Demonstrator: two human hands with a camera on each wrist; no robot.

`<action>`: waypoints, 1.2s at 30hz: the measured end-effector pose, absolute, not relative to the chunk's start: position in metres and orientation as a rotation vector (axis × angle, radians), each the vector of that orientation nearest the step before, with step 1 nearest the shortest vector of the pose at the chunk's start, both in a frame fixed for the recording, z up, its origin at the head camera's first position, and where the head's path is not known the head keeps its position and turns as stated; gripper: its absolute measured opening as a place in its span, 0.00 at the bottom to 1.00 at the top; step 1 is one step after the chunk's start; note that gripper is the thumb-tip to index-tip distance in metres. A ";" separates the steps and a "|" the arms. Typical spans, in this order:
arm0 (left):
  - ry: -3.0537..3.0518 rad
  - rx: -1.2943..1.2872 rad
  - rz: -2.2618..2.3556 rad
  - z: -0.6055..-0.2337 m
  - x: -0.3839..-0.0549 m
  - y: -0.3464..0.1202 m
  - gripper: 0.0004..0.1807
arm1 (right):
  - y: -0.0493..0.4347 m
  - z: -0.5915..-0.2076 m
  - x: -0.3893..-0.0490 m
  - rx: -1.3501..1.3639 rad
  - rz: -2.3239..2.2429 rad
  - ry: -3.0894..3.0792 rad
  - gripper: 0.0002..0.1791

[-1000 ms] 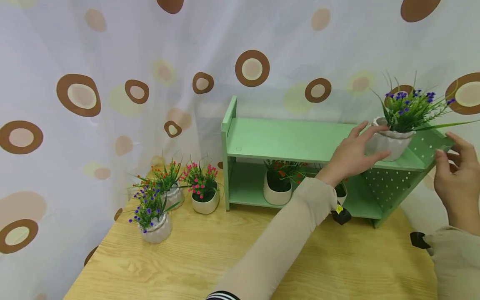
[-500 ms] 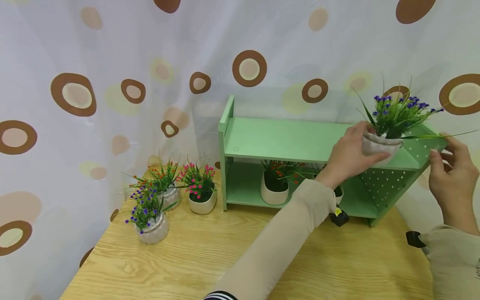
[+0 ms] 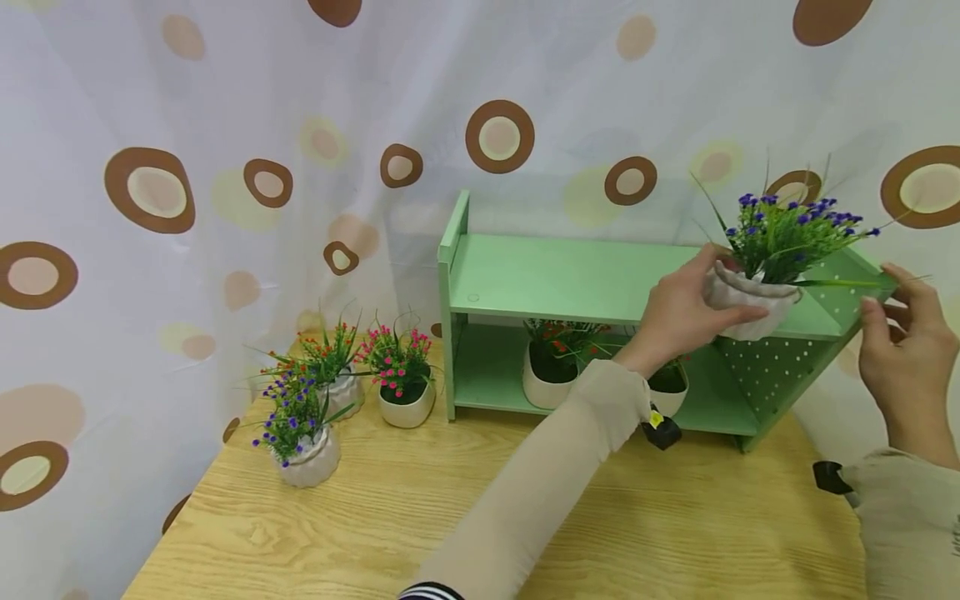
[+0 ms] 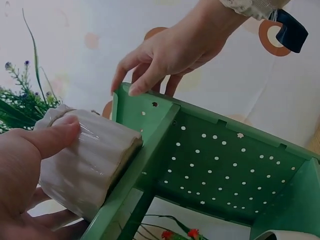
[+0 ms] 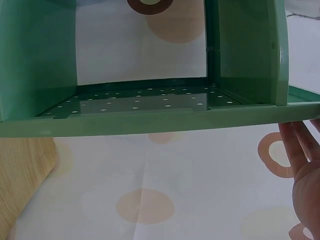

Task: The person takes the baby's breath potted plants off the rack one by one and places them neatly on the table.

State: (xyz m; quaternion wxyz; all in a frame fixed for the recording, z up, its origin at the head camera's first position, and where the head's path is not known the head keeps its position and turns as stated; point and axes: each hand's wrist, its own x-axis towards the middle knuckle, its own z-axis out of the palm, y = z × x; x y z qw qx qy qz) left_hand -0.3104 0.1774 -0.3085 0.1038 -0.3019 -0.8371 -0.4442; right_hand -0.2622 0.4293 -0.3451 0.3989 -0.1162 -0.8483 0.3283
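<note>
My left hand (image 3: 678, 312) grips a white ruffled flowerpot (image 3: 753, 304) of purple flowers at the right end of the green shelf's (image 3: 555, 275) upper board. The thumb lies along the pot's front, and the other fingers reach behind it, partly hidden. In the left wrist view the flowerpot (image 4: 85, 160) has its base close against the board's front edge; whether it touches is unclear. My right hand (image 3: 911, 358) holds the upper corner of the shelf's right side panel, its thumb on the near side. The right wrist view shows my right hand's fingers (image 5: 295, 145) at the panel edge.
Two white pots (image 3: 551, 385) with red flowers stand on the lower board, partly behind the left arm. On the wooden table (image 3: 300, 542) at left are a purple-flowered pot (image 3: 311, 458), an orange-flowered pot (image 3: 345, 392) and a pink-flowered pot (image 3: 407, 408). A patterned curtain hangs behind.
My left hand has closed its fingers round the flowerpot's rim and side. The pot has moved left and slightly toward the front. My right hand stays at the side panel.
</note>
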 end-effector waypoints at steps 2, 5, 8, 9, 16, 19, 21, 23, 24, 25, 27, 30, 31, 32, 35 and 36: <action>-2.446 -0.902 -1.346 -0.309 -0.309 0.172 0.30 | 0.429 -0.345 -0.263 -0.286 0.835 -2.140 0.26; -2.394 -0.930 -1.403 -0.310 -0.307 0.162 0.30 | 0.429 -0.345 -0.262 -0.285 0.842 -2.141 0.26; -2.349 -0.966 -1.444 -0.311 -0.302 0.150 0.30 | 0.428 -0.346 -0.262 -0.289 0.852 -2.143 0.27; -2.335 -0.974 -1.463 -0.311 -0.300 0.146 0.30 | 0.428 -0.347 -0.262 -0.289 0.854 -2.141 0.27; -2.280 -1.023 -1.549 -0.315 -0.285 0.119 0.32 | 0.427 -0.343 -0.261 -0.314 0.841 -2.173 0.27; -2.268 -1.042 -1.551 -0.319 -0.278 0.108 0.33 | 0.423 -0.340 -0.258 -0.353 0.853 -2.203 0.28; -2.268 -1.042 -1.552 -0.322 -0.274 0.100 0.33 | 0.420 -0.339 -0.256 -0.377 0.869 -2.220 0.28; -2.256 -1.047 -1.563 -0.325 -0.271 0.092 0.33 | 0.418 -0.338 -0.255 -0.394 0.879 -2.228 0.29; -2.248 -1.052 -1.572 -0.326 -0.269 0.088 0.32 | 0.416 -0.338 -0.254 -0.402 0.882 -2.232 0.29; -2.245 -1.053 -1.575 -0.327 -0.267 0.084 0.32 | 0.415 -0.337 -0.254 -0.405 0.880 -2.231 0.29; -2.235 -1.056 -1.587 -0.328 -0.263 0.077 0.32 | 0.414 -0.337 -0.253 -0.405 0.873 -2.227 0.28; -2.219 -1.056 -1.605 -0.328 -0.256 0.068 0.32 | 0.411 -0.334 -0.252 -0.405 0.866 -2.219 0.28; -2.218 -1.053 -1.616 -0.328 -0.254 0.065 0.32 | 0.412 -0.334 -0.252 -0.402 0.864 -2.218 0.28; -2.213 -1.051 -1.630 -0.329 -0.252 0.061 0.32 | 0.412 -0.334 -0.252 -0.400 0.866 -2.218 0.29; -2.207 -1.038 -1.659 -0.330 -0.247 0.051 0.32 | 0.413 -0.335 -0.252 -0.403 0.872 -2.223 0.29; -2.211 -1.029 -1.664 -0.331 -0.246 0.048 0.32 | 0.413 -0.335 -0.252 -0.404 0.877 -2.225 0.29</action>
